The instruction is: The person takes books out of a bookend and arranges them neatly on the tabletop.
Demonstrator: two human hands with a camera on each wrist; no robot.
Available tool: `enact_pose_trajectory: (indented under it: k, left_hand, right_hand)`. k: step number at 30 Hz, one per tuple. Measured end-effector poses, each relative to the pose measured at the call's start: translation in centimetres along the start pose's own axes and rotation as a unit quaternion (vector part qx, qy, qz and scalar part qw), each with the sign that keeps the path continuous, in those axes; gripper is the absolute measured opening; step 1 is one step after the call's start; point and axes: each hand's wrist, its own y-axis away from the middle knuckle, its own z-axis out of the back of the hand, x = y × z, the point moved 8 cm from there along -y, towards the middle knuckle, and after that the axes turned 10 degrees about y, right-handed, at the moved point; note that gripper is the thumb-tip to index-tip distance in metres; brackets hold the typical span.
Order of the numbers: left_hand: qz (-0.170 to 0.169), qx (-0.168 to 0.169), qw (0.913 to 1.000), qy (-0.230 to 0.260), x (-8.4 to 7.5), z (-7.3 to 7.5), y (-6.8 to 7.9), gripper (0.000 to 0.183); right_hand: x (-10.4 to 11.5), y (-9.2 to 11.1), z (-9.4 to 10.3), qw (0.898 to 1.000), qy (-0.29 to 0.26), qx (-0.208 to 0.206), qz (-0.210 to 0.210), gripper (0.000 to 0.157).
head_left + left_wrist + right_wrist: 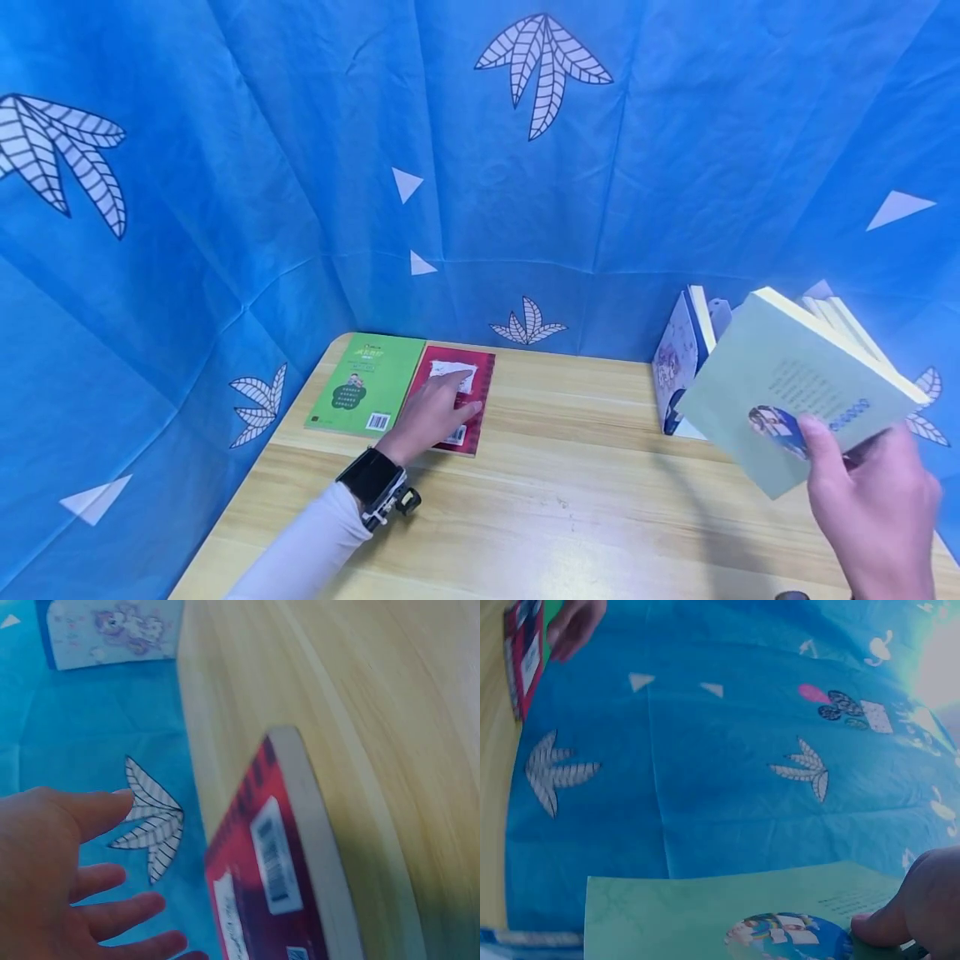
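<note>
My right hand (877, 492) holds a pale green book (765, 375) raised at the right, tilted, with the thumb across its back cover beside a round picture. In the right wrist view, the thumb presses on the cover of the same book (652, 915). At the far left of the table, my left hand (427, 425) hovers over a red book (482, 408) with a white label and a barcode. Its fingers (124, 919) are spread with nothing between them in the left wrist view. Left of the red book lies a bright green book (401, 358), its edge alongside.
A bookend with a cartoon picture (673, 354) stands at the table's back right, with several upright books (836, 317) partly hidden behind the pale green book. Blue patterned cloth (525, 208) hangs along the back and sides of the wooden table (555, 492).
</note>
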Motion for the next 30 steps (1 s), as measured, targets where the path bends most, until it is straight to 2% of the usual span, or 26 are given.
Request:
enact_pose_trajectory:
  k: [5,13,21,25,30]
  left_hand:
    - [-0.006,0.0,0.999,0.043,-1.2,0.5,0.7,0.064]
    - [-0.014,0.013,0.9948,0.101,-2.9,0.8,1.8,0.063]
    - [-0.037,0.034,0.9845,0.168,-4.9,1.0,2.8,0.064]
    - [-0.052,0.05,0.9759,0.206,-6.0,1.0,3.3,0.066]
    - [-0.054,0.068,0.9671,0.239,-7.3,0.8,4.0,0.07]
  right_hand:
    - [-0.2,0.3,-1.3,0.999,-0.026,0.043,-0.006,0.037]
    - [0.5,1.2,-3.3,0.99,-0.088,0.094,0.055,0.042]
    - [2.3,2.4,-4.8,0.977,-0.132,0.121,0.114,0.041]
    - [3.1,3.0,-5.7,0.971,-0.148,0.132,0.135,0.038]
    - [4.2,4.0,-6.4,0.967,-0.136,0.146,0.158,0.036]
